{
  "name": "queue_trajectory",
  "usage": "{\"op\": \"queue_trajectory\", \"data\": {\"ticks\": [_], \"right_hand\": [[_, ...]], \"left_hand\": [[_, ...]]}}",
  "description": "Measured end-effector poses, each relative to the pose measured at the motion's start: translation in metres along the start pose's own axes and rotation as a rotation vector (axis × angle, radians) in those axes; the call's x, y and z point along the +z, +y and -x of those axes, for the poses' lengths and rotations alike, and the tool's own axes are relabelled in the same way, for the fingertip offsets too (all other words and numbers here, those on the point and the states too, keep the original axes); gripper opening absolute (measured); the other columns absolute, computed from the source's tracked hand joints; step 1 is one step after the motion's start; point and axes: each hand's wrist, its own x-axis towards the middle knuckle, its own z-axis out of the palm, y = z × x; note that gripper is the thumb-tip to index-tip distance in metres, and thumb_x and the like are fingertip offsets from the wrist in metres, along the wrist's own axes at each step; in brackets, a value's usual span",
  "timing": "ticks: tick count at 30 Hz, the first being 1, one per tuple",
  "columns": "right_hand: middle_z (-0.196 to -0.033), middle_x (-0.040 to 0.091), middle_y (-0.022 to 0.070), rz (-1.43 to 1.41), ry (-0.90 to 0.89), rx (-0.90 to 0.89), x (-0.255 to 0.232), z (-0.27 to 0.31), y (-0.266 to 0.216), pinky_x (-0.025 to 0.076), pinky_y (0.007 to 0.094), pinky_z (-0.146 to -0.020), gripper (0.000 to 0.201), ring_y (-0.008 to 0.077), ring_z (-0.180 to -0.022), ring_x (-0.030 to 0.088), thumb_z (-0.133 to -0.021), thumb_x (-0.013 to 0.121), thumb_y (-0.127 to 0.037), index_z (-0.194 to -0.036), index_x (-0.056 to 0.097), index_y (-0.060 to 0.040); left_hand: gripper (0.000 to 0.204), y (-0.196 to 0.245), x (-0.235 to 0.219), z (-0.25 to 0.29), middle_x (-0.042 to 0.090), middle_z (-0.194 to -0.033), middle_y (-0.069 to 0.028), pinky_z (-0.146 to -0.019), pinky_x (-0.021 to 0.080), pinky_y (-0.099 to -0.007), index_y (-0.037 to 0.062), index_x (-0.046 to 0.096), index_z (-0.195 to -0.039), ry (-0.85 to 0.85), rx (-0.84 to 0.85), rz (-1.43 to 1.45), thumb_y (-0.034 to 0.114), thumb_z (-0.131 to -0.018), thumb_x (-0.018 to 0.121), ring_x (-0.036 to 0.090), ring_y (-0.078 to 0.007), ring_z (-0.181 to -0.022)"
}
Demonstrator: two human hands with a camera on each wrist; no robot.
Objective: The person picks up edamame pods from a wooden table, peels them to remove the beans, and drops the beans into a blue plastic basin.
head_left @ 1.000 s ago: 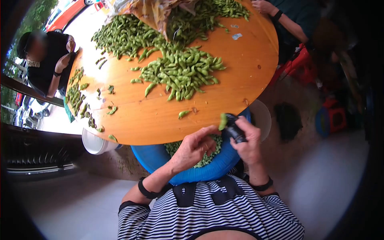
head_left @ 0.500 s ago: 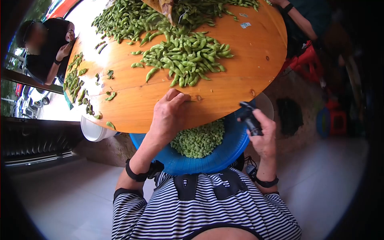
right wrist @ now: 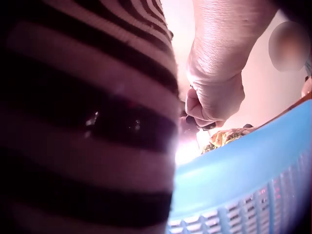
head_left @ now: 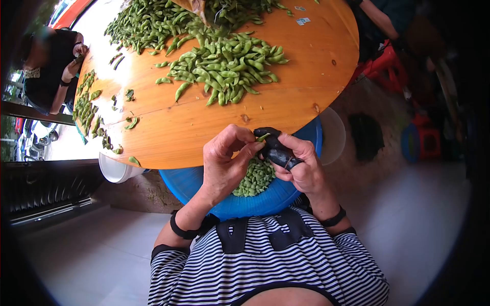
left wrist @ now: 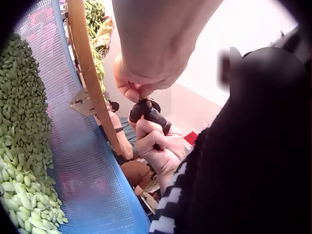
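Observation:
My left hand (head_left: 223,158) pinches a green soybean pod (head_left: 263,137) between thumb and fingertips. Its tip lies against a glossy black tube-like thing (head_left: 278,153) with a thin band near one end. My right hand (head_left: 304,171) grips that black thing, thumb on top and fingers curled below. In the left wrist view the two hands meet beside the table edge. Below them, shelled green beans (head_left: 253,181) lie in a blue basket (head_left: 181,188). A loose heap of pods (head_left: 224,69) is on the wooden table (head_left: 189,135) ahead.
A bigger pod pile (head_left: 148,25) lies farther back, partly under a plastic bag (head_left: 193,7). Scraps of pod (head_left: 87,107) line the left table edge. White buckets (head_left: 113,168) stand under the table's sides. One person (head_left: 48,66) is at the left, another at the far right.
The left hand went to the table, where the single pod near the edge was picked up, then came back to the right hand. The pod earlier beside the black thing is gone.

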Motion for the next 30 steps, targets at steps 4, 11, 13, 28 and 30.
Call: {"op": "queue_trajectory", "data": {"ticks": [4,11,13,28,30], "right_hand": [[-0.076,0.055,0.0031,-0.187,-0.059,0.066,-0.004,-0.002,-0.001,0.031,0.0164,-0.043,0.041,0.0030,-0.052,0.037,-0.079,0.038,0.002,-0.114,0.058,0.0052],[-0.084,0.059,0.0040,-0.366,-0.198,0.122,-0.011,0.001,0.002,0.033,0.0156,-0.046,0.040,0.0030,-0.055,0.040,-0.077,0.046,-0.002,-0.114,0.061,-0.0002],[-0.086,0.059,0.0077,0.192,-0.110,0.052,-0.012,0.003,-0.003,0.040,0.0227,-0.052,0.038,0.0109,-0.060,0.048,-0.070,0.053,0.003,-0.107,0.062,0.0007],[-0.087,0.055,0.0087,0.768,0.125,-0.321,-0.010,0.008,-0.021,0.045,0.0235,-0.068,0.030,0.0162,-0.074,0.055,-0.074,0.057,0.006,-0.105,0.060,0.0065],[-0.086,0.054,0.0063,0.789,0.146,-0.412,-0.007,0.002,-0.015,0.043,0.0218,-0.070,0.033,0.0117,-0.075,0.052,-0.075,0.057,0.004,-0.108,0.059,0.0051]], "left_hand": [[0.016,-0.002,-0.003,0.001,0.059,-0.079,-0.0032,-0.059,0.050,-0.0226,0.0003,0.055,-0.088,-0.011,-0.010,0.099,-0.007,-0.081,0.068,0.059,-0.0095,-0.064],[0.029,-0.004,-0.015,-0.003,0.059,-0.075,0.0010,-0.050,0.039,-0.0192,0.0050,0.053,-0.106,-0.162,-0.508,0.790,0.000,-0.083,0.069,0.053,-0.0096,-0.056],[0.033,-0.005,-0.014,-0.003,0.059,-0.077,0.0016,-0.051,0.039,-0.0197,0.0042,0.052,-0.114,-0.146,-0.544,0.755,0.002,-0.085,0.067,0.053,-0.0091,-0.059],[0.022,0.015,-0.002,0.009,0.065,-0.082,-0.0054,-0.065,0.050,-0.0230,-0.0021,0.059,-0.102,-0.180,-0.197,-0.235,-0.006,-0.081,0.066,0.063,-0.0129,-0.071],[0.025,0.020,0.010,0.001,0.066,-0.083,-0.0060,-0.064,0.050,-0.0236,-0.0020,0.058,-0.104,-0.249,-0.104,-0.187,-0.006,-0.081,0.066,0.064,-0.0138,-0.072]]}}
